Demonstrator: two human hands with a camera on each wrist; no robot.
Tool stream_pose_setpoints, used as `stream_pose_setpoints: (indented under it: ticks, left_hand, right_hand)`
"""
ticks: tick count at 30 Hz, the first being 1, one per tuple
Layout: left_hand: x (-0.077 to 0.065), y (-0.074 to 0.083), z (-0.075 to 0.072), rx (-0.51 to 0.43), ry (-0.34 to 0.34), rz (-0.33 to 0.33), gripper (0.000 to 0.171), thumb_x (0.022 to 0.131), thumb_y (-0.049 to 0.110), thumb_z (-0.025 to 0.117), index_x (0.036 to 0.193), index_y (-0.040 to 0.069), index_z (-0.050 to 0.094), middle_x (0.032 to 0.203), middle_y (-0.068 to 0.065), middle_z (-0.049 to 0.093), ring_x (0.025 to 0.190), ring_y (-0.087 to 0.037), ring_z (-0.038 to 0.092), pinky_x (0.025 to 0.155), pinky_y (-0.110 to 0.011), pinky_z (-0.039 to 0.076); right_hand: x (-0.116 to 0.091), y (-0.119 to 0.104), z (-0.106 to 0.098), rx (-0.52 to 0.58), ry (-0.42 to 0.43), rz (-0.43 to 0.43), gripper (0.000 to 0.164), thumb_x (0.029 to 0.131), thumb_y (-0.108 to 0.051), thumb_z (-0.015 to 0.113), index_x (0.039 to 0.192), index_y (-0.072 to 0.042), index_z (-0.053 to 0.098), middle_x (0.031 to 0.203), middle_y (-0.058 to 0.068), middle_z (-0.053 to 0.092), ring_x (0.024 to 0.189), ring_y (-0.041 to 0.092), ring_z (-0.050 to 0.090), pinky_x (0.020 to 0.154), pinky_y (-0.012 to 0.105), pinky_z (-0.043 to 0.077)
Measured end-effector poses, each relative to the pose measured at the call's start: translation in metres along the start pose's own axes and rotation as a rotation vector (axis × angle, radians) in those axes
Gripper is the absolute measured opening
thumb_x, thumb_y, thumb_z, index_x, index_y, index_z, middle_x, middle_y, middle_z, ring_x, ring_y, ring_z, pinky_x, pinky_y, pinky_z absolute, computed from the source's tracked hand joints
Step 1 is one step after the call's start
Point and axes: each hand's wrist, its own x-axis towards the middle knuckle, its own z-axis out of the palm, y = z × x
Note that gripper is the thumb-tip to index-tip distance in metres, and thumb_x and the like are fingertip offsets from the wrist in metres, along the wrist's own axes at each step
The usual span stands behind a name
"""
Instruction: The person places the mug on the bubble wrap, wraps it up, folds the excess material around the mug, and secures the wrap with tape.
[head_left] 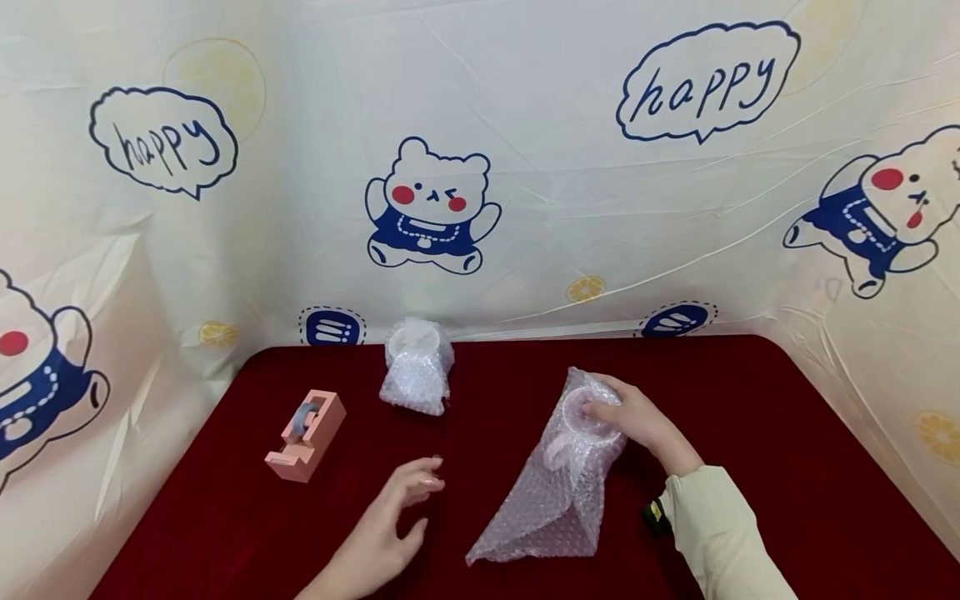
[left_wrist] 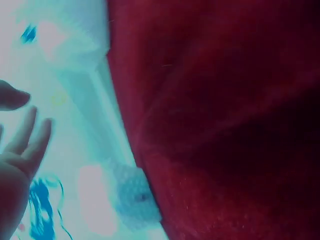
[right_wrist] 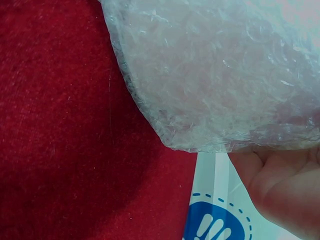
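Observation:
In the head view, a pale pink mug [head_left: 558, 450] with a handle stands at the right of the table, within a sheet of bubble wrap [head_left: 547, 512]. A long pointed flap of the wrap spreads toward the front left. My right hand [head_left: 633, 414] grips the mug at its rim through the wrap, thumb inside the opening and the other fingers hidden behind. Bubble wrap fills much of the right wrist view, beside part of that hand [right_wrist: 285, 180]. Over the front middle, my left hand [head_left: 386, 521] holds nothing, its fingers loosely bent and apart from the wrap.
A pink tape dispenser [head_left: 315, 433] with a blue-grey roll stands on the left of the dark red tablecloth [head_left: 225, 500]. Behind it to the right sits another bubble-wrapped bundle [head_left: 417, 367]. A printed white curtain [head_left: 540, 167] rises along the back and sides.

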Motion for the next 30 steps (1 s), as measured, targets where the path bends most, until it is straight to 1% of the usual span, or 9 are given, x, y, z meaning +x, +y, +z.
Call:
stream_pose_setpoints:
  ticks: [2, 4, 6, 12, 15, 18, 22, 25, 30]
  left_hand:
    - [0.000, 0.002, 0.007, 0.107, -0.026, 0.121, 0.064, 0.068, -0.020, 0.067, 0.124, 0.003, 0.046, 0.139, -0.011, 0.043, 0.118, -0.012, 0.054, 0.097, -0.015, 0.046]
    - [0.001, 0.004, 0.013, 0.189, -0.062, 0.191, 0.064, 0.069, -0.013, 0.072, 0.125, 0.004, 0.046, 0.140, -0.014, 0.042, 0.117, -0.018, 0.055, 0.100, -0.010, 0.041]
    - [0.003, 0.007, 0.018, 0.249, -0.108, 0.199, 0.067, 0.071, -0.006, 0.076, 0.128, 0.007, 0.044, 0.142, -0.011, 0.041, 0.117, -0.019, 0.056, 0.101, -0.006, 0.036]
    - [0.009, 0.011, 0.029, 0.361, -0.156, 0.255, 0.061, 0.074, 0.007, 0.080, 0.126, 0.012, 0.048, 0.138, -0.008, 0.049, 0.114, -0.017, 0.060, 0.098, -0.011, 0.043]
    - [0.013, 0.014, 0.032, 0.336, -0.166, 0.255, 0.051, 0.082, 0.009, 0.074, 0.125, 0.012, 0.048, 0.139, -0.005, 0.049, 0.112, -0.013, 0.061, 0.095, -0.014, 0.046]
    - [0.021, 0.018, 0.032, 0.273, -0.170, 0.230, 0.057, 0.084, 0.007, 0.072, 0.132, 0.010, 0.042, 0.141, -0.004, 0.046, 0.108, -0.009, 0.063, 0.092, -0.015, 0.049]
    - [0.036, 0.024, 0.032, 0.211, -0.128, 0.241, 0.058, 0.084, 0.005, 0.071, 0.132, 0.007, 0.040, 0.141, -0.007, 0.044, 0.097, -0.006, 0.066, 0.085, -0.019, 0.053]
    - [0.050, 0.027, 0.035, 0.199, -0.084, 0.267, 0.048, 0.086, 0.007, 0.069, 0.127, 0.007, 0.042, 0.141, -0.009, 0.044, 0.092, -0.007, 0.067, 0.082, -0.021, 0.054]
    - [0.077, 0.032, 0.042, 0.124, -0.034, 0.238, 0.054, 0.083, 0.000, 0.070, 0.127, 0.006, 0.039, 0.139, -0.012, 0.044, 0.087, -0.012, 0.067, 0.079, -0.022, 0.055]
  right_hand:
    - [0.000, -0.001, 0.000, -0.002, 0.002, -0.001, 0.064, 0.092, -0.027, 0.063, 0.147, -0.009, 0.036, 0.147, 0.026, 0.038, 0.129, 0.041, 0.042, 0.104, 0.058, 0.039]
    - [0.000, -0.001, 0.000, -0.003, 0.004, -0.001, 0.064, 0.092, -0.027, 0.063, 0.147, -0.008, 0.036, 0.148, 0.026, 0.038, 0.129, 0.041, 0.042, 0.104, 0.058, 0.039]
    - [0.000, -0.001, 0.000, 0.000, 0.005, 0.002, 0.064, 0.092, -0.027, 0.063, 0.147, -0.008, 0.036, 0.148, 0.025, 0.038, 0.129, 0.041, 0.042, 0.104, 0.057, 0.039]
    - [0.001, -0.001, 0.000, 0.001, 0.005, 0.008, 0.065, 0.092, -0.028, 0.063, 0.147, -0.008, 0.036, 0.148, 0.026, 0.037, 0.129, 0.041, 0.042, 0.104, 0.057, 0.039]
    - [0.001, 0.000, 0.000, 0.003, 0.005, 0.012, 0.065, 0.091, -0.028, 0.063, 0.147, -0.008, 0.036, 0.148, 0.026, 0.037, 0.129, 0.040, 0.042, 0.104, 0.057, 0.040]
    - [0.001, 0.000, 0.000, 0.001, 0.000, 0.008, 0.065, 0.091, -0.028, 0.063, 0.147, -0.008, 0.035, 0.147, 0.026, 0.038, 0.127, 0.039, 0.043, 0.103, 0.056, 0.041]
    - [0.001, -0.001, 0.000, -0.001, -0.012, 0.003, 0.066, 0.092, -0.028, 0.063, 0.147, -0.008, 0.034, 0.146, 0.027, 0.038, 0.123, 0.037, 0.045, 0.101, 0.053, 0.044]
    - [0.001, -0.001, 0.001, -0.001, -0.009, 0.016, 0.065, 0.091, -0.028, 0.063, 0.147, -0.009, 0.036, 0.146, 0.026, 0.039, 0.121, 0.036, 0.047, 0.100, 0.052, 0.045]
    - [0.001, -0.001, 0.001, -0.002, -0.008, 0.032, 0.064, 0.091, -0.028, 0.063, 0.147, -0.010, 0.036, 0.144, 0.025, 0.042, 0.118, 0.035, 0.049, 0.098, 0.051, 0.047]
